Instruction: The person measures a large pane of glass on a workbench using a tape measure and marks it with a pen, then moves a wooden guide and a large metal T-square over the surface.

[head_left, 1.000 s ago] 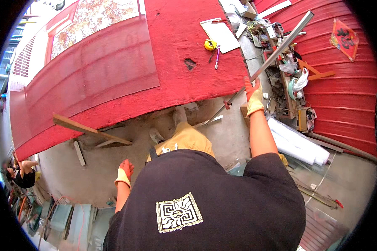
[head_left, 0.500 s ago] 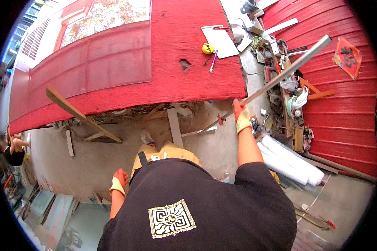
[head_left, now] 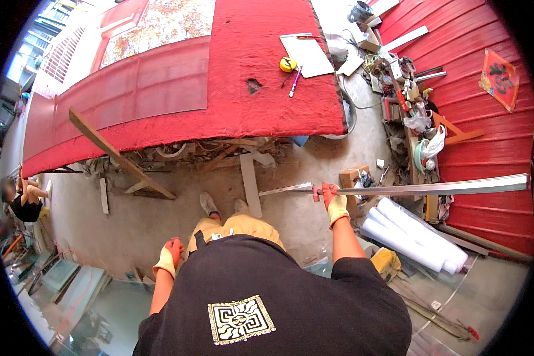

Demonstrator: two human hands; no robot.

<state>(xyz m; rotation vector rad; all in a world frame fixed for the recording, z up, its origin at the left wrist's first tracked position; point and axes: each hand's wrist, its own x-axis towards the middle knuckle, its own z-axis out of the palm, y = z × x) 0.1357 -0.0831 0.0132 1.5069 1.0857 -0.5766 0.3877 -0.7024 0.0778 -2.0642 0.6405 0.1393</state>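
My right hand (head_left: 333, 204), in an orange-and-cream work glove, is closed round a long silver metal bar (head_left: 433, 188) with a small red fitting (head_left: 317, 193) next to my fingers. The bar lies nearly level across the right side, its thick end pointing right and its thin end left. At my left side hangs my left hand (head_left: 171, 255), gloved the same way, fingers curled and nothing visible in them. Ahead of me stands a red-covered table (head_left: 243, 121). It bears a glass sheet (head_left: 130, 89), a yellow tape measure (head_left: 288, 64), a purple pen (head_left: 295, 82) and a white board (head_left: 308, 54).
A wooden plank (head_left: 118, 155) leans against the table's front. White rolls (head_left: 415, 237) and a small cardboard box (head_left: 353, 176) lie to the right, near a cluttered shelf (head_left: 412, 124) along the red wall (head_left: 480, 32). A person (head_left: 26, 202) is at the far left.
My right hand has come down and nearer to me. The bar has swung from slanting up over the table's right corner to nearly level on the right. My left hand stays low.
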